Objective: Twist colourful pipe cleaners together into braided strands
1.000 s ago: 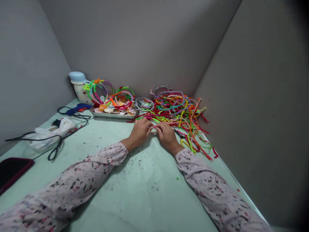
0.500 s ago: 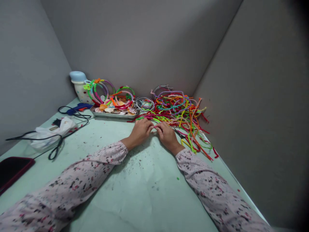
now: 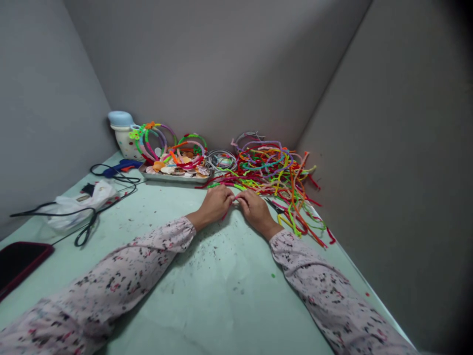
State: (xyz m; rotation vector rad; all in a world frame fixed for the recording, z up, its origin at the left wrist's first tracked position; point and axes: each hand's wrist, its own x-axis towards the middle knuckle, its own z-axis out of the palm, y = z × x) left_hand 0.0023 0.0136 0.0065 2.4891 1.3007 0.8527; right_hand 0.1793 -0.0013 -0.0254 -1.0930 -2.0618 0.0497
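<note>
My left hand (image 3: pixel 215 203) and my right hand (image 3: pixel 254 209) meet near the middle of the table, fingertips pinched close together. Between them they grip a pink pipe cleaner (image 3: pixel 224 215), whose short end hangs below the left fingers. Most of it is hidden by the fingers. Just beyond my hands, a green and pink fuzzy strip (image 3: pixel 239 187) shows; whether it joins the held piece I cannot tell. Scissors (image 3: pixel 283 214) with yellow and red handles lie right of my right hand, partly under loose pipe cleaners.
A tangled heap of coloured pipe cleaners (image 3: pixel 273 165) lies at the back right. Left of it are a wire coil (image 3: pixel 221 160) and a metal tray (image 3: pixel 173 178) of shells and fuzzy rings. A blue-lidded bottle (image 3: pixel 127 140), plastic bag (image 3: pixel 83 204), black cord (image 3: pixel 96 213) and phone (image 3: pixel 22 266) occupy the left.
The short pink end now hangs below my left fingers, where it was not visible before. Both hands stay in nearly the same place, and the view has shifted very slightly.
</note>
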